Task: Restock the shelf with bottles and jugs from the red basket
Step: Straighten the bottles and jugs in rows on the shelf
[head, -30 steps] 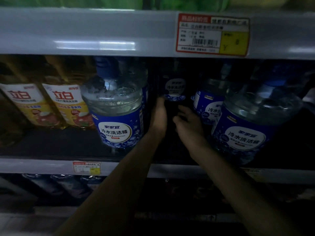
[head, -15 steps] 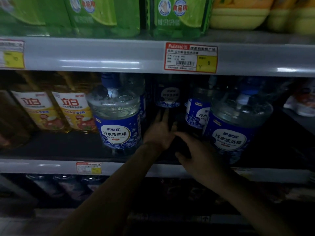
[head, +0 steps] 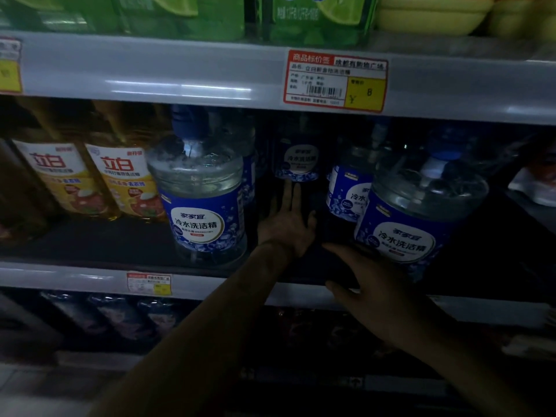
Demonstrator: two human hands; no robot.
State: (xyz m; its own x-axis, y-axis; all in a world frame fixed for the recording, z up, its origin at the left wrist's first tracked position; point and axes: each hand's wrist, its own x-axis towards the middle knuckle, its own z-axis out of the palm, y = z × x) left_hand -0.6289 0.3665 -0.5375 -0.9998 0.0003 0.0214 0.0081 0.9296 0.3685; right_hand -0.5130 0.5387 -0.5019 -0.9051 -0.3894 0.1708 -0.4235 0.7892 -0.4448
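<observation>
A dark bottle (head: 297, 159) with a blue and white label stands deep on the middle shelf (head: 75, 278). It sits in the gap between two clear jugs with blue labels, the left jug (head: 200, 203) and the right jug (head: 418, 224). My left hand (head: 287, 225) reaches into that gap with straight fingers, the tips just below the dark bottle's label. Lower down, by the shelf's front edge, my right hand (head: 371, 285) is beside the right jug's base, fingers relaxed and holding nothing. The red basket is out of view.
Yellow-labelled amber bottles (head: 90, 179) stand at the left of the same shelf. Another blue-labelled jug (head: 349, 188) stands behind the right jug. Green packs (head: 316, 16) fill the shelf above, over a red price tag (head: 335, 81). Dark bottles (head: 120, 314) lie on the shelf below.
Both hands have drawn back from the dark bottle toward the shelf front, the right hand farther down and out. The view has pulled back, so the upper shelf now shows.
</observation>
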